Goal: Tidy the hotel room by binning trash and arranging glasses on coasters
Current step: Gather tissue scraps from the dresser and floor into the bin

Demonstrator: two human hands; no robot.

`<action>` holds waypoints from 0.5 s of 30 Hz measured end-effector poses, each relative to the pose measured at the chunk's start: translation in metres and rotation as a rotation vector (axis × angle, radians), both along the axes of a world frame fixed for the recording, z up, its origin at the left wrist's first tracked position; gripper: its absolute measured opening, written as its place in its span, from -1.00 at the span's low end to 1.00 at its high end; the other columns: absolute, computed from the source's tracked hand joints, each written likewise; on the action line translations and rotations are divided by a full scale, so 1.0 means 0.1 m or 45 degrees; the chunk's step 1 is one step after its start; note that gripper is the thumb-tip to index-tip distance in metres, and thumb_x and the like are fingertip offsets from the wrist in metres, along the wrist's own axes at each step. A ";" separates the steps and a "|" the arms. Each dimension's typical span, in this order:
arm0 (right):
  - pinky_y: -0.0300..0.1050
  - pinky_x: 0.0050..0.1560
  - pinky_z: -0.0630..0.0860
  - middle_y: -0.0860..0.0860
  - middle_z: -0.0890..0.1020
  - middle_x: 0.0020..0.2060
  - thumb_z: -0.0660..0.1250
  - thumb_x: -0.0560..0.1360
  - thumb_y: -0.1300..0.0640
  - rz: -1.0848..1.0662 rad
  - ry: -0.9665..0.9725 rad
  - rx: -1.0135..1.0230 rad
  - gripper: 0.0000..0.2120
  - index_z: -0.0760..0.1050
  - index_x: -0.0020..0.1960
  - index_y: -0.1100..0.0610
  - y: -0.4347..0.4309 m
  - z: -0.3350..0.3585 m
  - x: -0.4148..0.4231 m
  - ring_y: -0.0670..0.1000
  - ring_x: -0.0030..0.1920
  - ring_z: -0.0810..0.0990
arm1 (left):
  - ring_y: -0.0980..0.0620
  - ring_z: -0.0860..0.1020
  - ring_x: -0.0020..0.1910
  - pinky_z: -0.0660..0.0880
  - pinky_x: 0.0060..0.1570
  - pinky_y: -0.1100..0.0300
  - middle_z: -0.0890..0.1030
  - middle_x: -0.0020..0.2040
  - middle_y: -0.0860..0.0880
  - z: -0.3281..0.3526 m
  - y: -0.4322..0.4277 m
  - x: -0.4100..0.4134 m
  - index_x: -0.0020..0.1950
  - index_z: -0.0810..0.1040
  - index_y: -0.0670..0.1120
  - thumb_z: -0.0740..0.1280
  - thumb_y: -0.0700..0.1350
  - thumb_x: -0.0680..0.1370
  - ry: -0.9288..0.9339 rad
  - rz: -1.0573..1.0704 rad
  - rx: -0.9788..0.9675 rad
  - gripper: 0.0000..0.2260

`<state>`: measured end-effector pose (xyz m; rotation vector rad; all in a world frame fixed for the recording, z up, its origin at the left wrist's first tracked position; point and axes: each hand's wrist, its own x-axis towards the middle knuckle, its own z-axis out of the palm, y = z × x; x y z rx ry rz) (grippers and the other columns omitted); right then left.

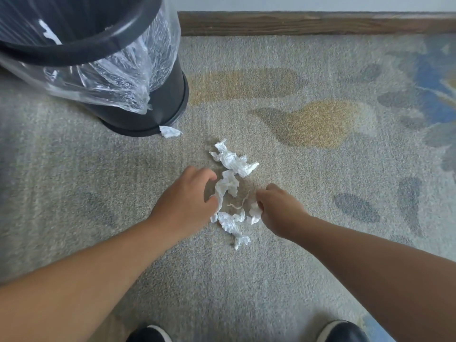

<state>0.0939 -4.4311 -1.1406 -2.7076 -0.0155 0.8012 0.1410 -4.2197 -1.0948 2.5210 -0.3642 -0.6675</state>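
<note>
1. On the grey patterned carpet [271,280], crumpled white tissues [233,161] lie scattered in a loose line between the two hands.
2. The left hand [183,202] is curled, its fingers bent over the left edge of the middle tissue piece [225,185] and touching it; whether it has a firm grip cannot be told.
3. The right hand [280,209] is closed in a loose fist, pinching a small tissue scrap [255,213] at its fingertips.
4. Another twisted tissue strip [233,227] rests on the carpet just below and between the hands.
5. A separate small tissue bit [169,131] lies against the base of the black waste bin [148,114], apart from the main cluster.
6. The waste bin stands at the upper left, lined with a clear plastic bag [118,70] folded over its rim and hanging down the outside.
7. A dark wooden skirting board [308,23] runs along the wall at the far edge of the carpet.
8. Two dark shoes [343,332] show at the bottom edge.
</note>
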 end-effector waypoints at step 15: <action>-0.18 -0.45 0.40 -0.03 0.49 -0.34 0.10 0.52 0.11 -0.181 -0.019 0.120 -0.77 0.38 -0.29 0.08 -0.10 0.41 0.27 -0.07 -0.41 0.41 | 0.27 0.43 -0.14 0.29 -0.29 0.37 0.36 0.17 0.15 0.12 -0.12 0.15 0.28 0.36 0.13 0.23 0.08 0.55 -0.066 0.013 -0.085 -0.70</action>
